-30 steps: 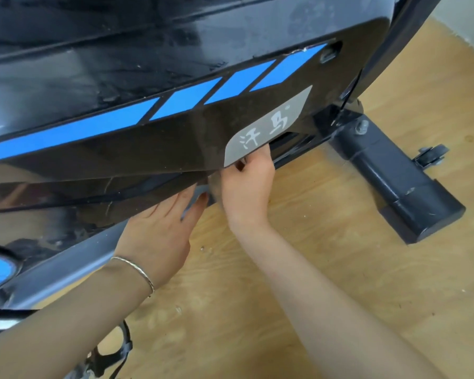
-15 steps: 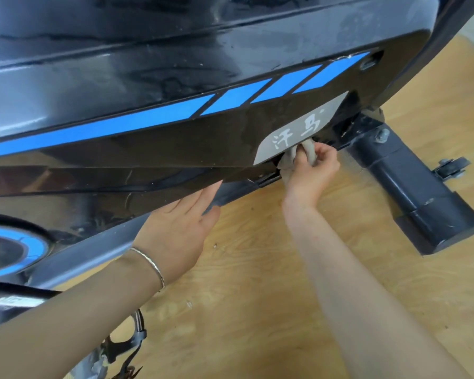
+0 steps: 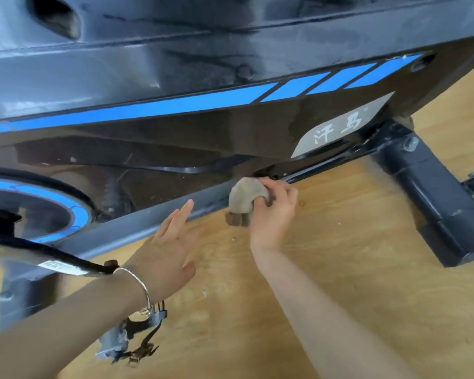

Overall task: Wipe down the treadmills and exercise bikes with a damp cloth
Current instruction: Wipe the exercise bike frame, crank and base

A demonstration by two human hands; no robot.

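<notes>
A black exercise bike with blue stripes and a grey label fills the top of the view. My right hand grips a crumpled grey-brown cloth and holds it against the bike's lower grey frame bar, just under the housing's bottom edge. My left hand, with a silver bangle at the wrist, hovers with straight fingers beside the bar, left of the cloth. I cannot tell whether its fingertips touch the bar.
The bike's dark foot bar juts out over the wooden floor at the right, with a small wheel at its far end. A black crank arm and a pedal with straps sit at the lower left.
My right hand has slid the cloth left and down from beneath the grey label to the frame bar. My left hand has come off the housing's lower edge. The view has shifted left.
</notes>
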